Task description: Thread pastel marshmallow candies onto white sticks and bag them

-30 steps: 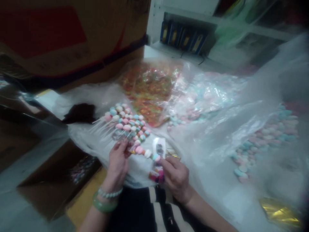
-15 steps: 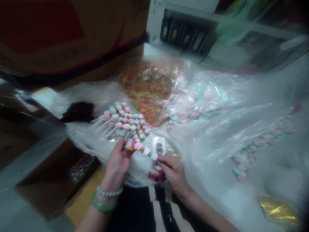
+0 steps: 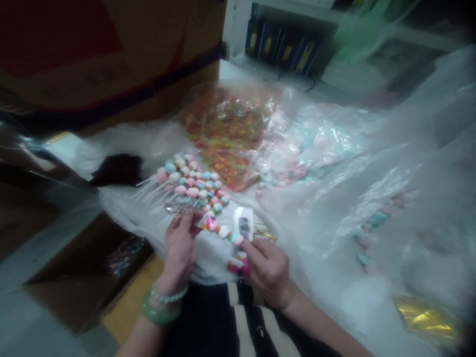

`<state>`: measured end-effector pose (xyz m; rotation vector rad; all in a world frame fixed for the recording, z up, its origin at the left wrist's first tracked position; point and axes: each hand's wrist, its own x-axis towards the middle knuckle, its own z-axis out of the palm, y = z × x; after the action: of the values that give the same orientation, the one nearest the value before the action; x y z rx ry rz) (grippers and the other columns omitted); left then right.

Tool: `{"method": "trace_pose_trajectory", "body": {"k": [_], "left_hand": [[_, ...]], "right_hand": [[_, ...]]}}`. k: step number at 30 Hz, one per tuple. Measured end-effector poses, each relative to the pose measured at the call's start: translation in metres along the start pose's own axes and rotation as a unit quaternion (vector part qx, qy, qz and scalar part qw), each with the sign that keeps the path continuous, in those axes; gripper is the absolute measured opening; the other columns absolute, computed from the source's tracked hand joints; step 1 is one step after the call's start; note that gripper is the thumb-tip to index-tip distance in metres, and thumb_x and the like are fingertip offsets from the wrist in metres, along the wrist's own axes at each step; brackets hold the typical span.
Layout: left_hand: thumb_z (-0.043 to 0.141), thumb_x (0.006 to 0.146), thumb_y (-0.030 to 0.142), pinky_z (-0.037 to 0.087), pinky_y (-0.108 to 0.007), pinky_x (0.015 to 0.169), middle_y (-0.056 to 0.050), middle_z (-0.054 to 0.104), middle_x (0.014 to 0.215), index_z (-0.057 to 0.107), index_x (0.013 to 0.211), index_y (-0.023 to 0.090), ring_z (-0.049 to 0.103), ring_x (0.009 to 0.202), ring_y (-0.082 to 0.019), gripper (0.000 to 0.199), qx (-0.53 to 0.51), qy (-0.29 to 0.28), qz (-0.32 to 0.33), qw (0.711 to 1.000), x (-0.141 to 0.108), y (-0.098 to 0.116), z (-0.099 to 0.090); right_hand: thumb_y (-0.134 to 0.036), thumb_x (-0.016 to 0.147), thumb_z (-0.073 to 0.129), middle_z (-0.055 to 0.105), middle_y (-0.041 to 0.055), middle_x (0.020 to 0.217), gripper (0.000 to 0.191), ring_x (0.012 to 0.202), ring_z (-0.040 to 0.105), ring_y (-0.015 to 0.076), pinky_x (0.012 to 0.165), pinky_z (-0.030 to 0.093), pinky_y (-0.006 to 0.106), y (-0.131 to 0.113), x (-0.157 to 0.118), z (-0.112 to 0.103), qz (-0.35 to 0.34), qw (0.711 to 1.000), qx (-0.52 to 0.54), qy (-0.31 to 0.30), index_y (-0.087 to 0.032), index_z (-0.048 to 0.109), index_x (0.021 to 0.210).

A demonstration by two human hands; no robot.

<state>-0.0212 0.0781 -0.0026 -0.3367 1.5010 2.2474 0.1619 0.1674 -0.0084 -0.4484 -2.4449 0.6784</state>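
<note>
- A candy skewer [image 3: 224, 231] is held aslant in front of the body, over the white plastic sheet [image 3: 217, 253], between the two hands.
- By the left hand [image 3: 181, 243], the crinkled clear wrapper [image 3: 203, 222] is pinched between bent fingers at the skewer's left end; how much of the skewer is covered cannot be told for certain through the blur.
- By the right hand [image 3: 269, 267], the skewer's right end is gripped between thumb and forefinger, with the other fingers curled in and no gap left.
- For good handling, the skewer is best kept straight and level with the wrapper mouth, and the film best held taut so that no candy is snagged.
- Only light pressure should be used, since the candies look soft and could be dented.
- Rounded, matt candies in pink, white and pale blue are threaded in rows on the pile of skewers [image 3: 193, 181], from which thin, smooth white sticks are fanned leftward.
- Behind, small orange and green pieces are packed in a glossy clear bag [image 3: 226, 129].
- Beside the right hand, a flat white label [image 3: 243, 223] is laid; farther right, creased, shiny gold foil [image 3: 426, 317] is seen.
</note>
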Motion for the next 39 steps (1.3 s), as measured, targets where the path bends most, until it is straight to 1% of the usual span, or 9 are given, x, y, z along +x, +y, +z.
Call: {"method": "trace_pose_trajectory", "body": {"k": [13, 16, 19, 23, 25, 28, 32, 36, 39], "left_hand": [[0.08, 0.07, 0.025, 0.059, -0.028, 0.061, -0.004, 0.071, 0.08, 0.069, 0.088, 0.013, 0.069, 0.068, -0.017, 0.024, 0.021, -0.093, -0.157, 0.983, -0.007, -0.001, 0.002], [0.08, 0.069, 0.019, 0.059, -0.025, 0.065, -0.003, 0.072, 0.085, 0.07, 0.092, 0.014, 0.069, 0.072, -0.016, 0.026, 0.026, -0.119, -0.159, 0.98, -0.008, -0.003, 0.002], [0.079, 0.072, 0.022, 0.059, -0.026, 0.068, -0.002, 0.072, 0.089, 0.069, 0.095, 0.016, 0.071, 0.077, -0.017, 0.026, 0.004, -0.148, -0.156, 0.977, -0.008, -0.009, 0.001], [0.077, 0.076, 0.024, 0.06, -0.028, 0.071, -0.004, 0.072, 0.086, 0.069, 0.09, 0.016, 0.072, 0.081, -0.02, 0.019, 0.0, -0.167, -0.18, 0.969, -0.003, -0.018, -0.006], [0.074, 0.078, 0.024, 0.06, -0.03, 0.074, -0.006, 0.073, 0.086, 0.069, 0.091, 0.015, 0.072, 0.082, -0.021, 0.017, 0.012, -0.174, -0.202, 0.964, 0.0, -0.019, -0.01], [0.072, 0.079, 0.026, 0.059, -0.031, 0.077, -0.009, 0.074, 0.088, 0.07, 0.092, 0.013, 0.072, 0.082, -0.021, 0.018, 0.041, -0.19, -0.225, 0.955, 0.001, -0.017, -0.013], [0.074, 0.077, 0.032, 0.058, -0.032, 0.078, -0.008, 0.074, 0.086, 0.071, 0.09, 0.013, 0.072, 0.082, -0.022, 0.023, 0.076, -0.196, -0.206, 0.956, -0.002, -0.012, -0.009], [0.075, 0.075, 0.042, 0.058, -0.033, 0.076, -0.009, 0.073, 0.083, 0.07, 0.088, 0.011, 0.072, 0.081, -0.023, 0.034, 0.104, -0.178, -0.18, 0.962, -0.005, -0.013, -0.005], [0.078, 0.07, 0.044, 0.059, -0.035, 0.073, -0.01, 0.073, 0.081, 0.069, 0.087, 0.011, 0.072, 0.078, -0.024, 0.038, 0.104, -0.177, -0.176, 0.963, -0.006, -0.016, -0.004]], "right_hand": [[-0.008, 0.087, 0.046, 0.068, 0.0048, 0.08, 0.03, 0.074, 0.063, 0.017, 0.069, 0.045, 0.026, 0.01, 0.003, 0.012, 0.091, 0.989, 0.104, -0.057, -0.021, 0.072, 0.097], [-0.013, 0.084, 0.051, 0.068, 0.0042, 0.081, 0.023, 0.076, 0.062, 0.0169, 0.071, 0.046, 0.027, 0.006, 0.007, 0.012, 0.185, 0.958, 0.2, -0.086, -0.021, 0.072, 0.086], [-0.017, 0.078, 0.059, 0.059, -0.0007, 0.065, 0.008, 0.053, 0.051, 0.0105, 0.051, 0.039, 0.021, 0.006, 0.012, 0.014, 0.392, 0.81, 0.412, -0.143, -0.018, 0.066, 0.077], [-0.014, 0.072, 0.066, 0.043, -0.0082, 0.054, 0.01, 0.039, 0.024, 0.0015, 0.037, 0.016, 0.014, 0.018, 0.011, 0.023, 0.532, 0.454, 0.674, -0.237, -0.014, 0.057, 0.077], [-0.014, 0.074, 0.067, 0.042, -0.009, 0.055, 0.013, 0.039, 0.02, -0.0002, 0.037, 0.015, 0.012, 0.024, 0.009, 0.028, 0.53, 0.316, 0.736, -0.28, -0.014, 0.054, 0.077], [-0.014, 0.077, 0.067, 0.043, -0.009, 0.057, 0.015, 0.039, 0.02, -0.0011, 0.037, 0.017, 0.01, 0.029, 0.007, 0.033, 0.519, 0.23, 0.767, -0.3, -0.013, 0.052, 0.078], [-0.008, 0.07, 0.069, 0.043, -0.0095, 0.054, 0.018, 0.039, 0.022, -0.0008, 0.037, 0.015, 0.011, 0.022, 0.01, 0.032, 0.531, 0.291, 0.747, -0.274, -0.014, 0.054, 0.079], [-0.016, 0.069, 0.071, 0.045, -0.0086, 0.05, 0.016, 0.037, 0.026, 0.0015, 0.036, 0.012, 0.016, 0.011, 0.015, 0.03, 0.548, 0.506, 0.64, -0.187, -0.014, 0.057, 0.077], [-0.024, 0.074, 0.065, 0.047, -0.0072, 0.051, 0.011, 0.037, 0.029, 0.0039, 0.037, 0.017, 0.018, 0.005, 0.017, 0.028, 0.533, 0.622, 0.544, -0.183, -0.016, 0.058, 0.077]]}}
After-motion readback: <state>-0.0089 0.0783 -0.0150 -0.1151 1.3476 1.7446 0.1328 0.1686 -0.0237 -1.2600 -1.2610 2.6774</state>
